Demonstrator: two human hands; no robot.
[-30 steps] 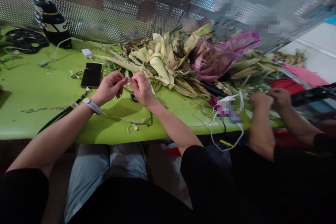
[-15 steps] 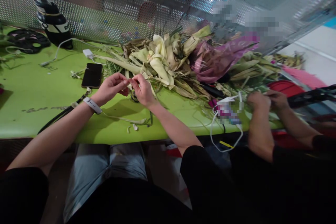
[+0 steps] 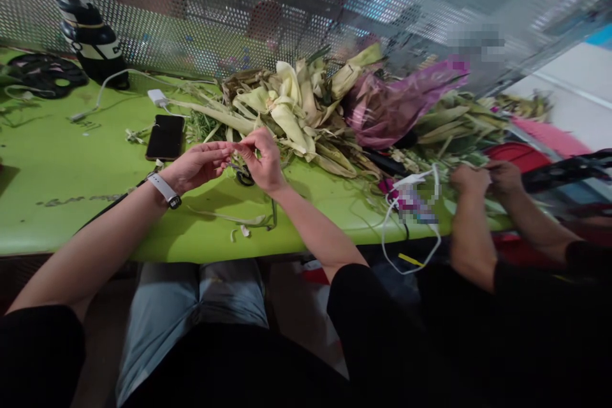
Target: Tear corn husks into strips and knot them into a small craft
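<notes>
My left hand (image 3: 199, 164), with a white-banded watch on its wrist, and my right hand (image 3: 262, 158) meet at their fingertips above the green table (image 3: 191, 236). Both hands are closed in a pinch. Whatever lies between the fingers is too small to make out. Under my right hand a dark ring-shaped thing (image 3: 245, 177) partly shows. Just behind my hands lies a heap of pale and dried corn husks (image 3: 294, 121). A black phone (image 3: 165, 138) rests to the left of them. A thin pale stalk (image 3: 234, 219) and small scraps lie nearer the front edge.
A dark bottle (image 3: 95, 41) stands at the back left, near a white cable plug (image 3: 157, 97). Beyond the husks sits a pink plastic bag (image 3: 382, 108). To the right, a co-worker's hands (image 3: 488, 182) work over greens. A white cable (image 3: 385, 236) hangs over the edge.
My left hand has turned, its fingers now straighter and the watch face showing. My right hand has risen slightly. More of the dark ring shows below it.
</notes>
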